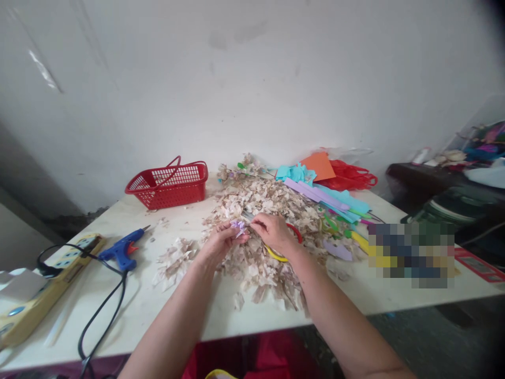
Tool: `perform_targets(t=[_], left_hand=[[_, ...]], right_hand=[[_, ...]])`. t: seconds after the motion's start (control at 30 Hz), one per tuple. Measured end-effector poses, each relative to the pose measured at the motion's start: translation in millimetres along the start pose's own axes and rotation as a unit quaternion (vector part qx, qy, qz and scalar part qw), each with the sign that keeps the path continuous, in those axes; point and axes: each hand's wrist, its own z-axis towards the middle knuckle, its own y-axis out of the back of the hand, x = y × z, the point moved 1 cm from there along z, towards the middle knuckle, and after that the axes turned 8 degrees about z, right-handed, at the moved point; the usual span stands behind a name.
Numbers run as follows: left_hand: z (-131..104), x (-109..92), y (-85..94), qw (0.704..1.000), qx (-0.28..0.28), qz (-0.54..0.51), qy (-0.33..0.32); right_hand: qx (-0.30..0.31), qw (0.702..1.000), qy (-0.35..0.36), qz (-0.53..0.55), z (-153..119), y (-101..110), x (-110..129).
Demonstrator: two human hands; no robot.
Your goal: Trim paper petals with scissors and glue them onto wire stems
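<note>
Both hands are near each other above the middle of the table [173,320]. Left hand [221,242] has its fingers closed on a small purple piece [239,226], which is over a wide pile of pale, dry-looking flakes [260,196]. Right hand [273,231] brings its fingertips to the right side of this piece; whether they grip it, one cannot tell. Scissors [295,231] with red and yellow handles lie on the pile, partly hidden by the right hand. Behind and to the left stands a red basket [182,199]; nearer on the left lies a blue glue gun [121,251], beside a power strip [41,305]. At the right of the pile are lilac strips [303,189], and behind them an orange sheet [321,166] and a red bag [351,176].
</note>
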Motion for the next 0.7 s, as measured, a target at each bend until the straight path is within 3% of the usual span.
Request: perform_targets(t=[0.7], left_hand=[[-0.8,-1.8,-1.5,0.999,-0.005,-0.03,0.023]], right_hand=[[0.008,0.999,0.046,0.022,-0.3,-3.8,-6.0]])
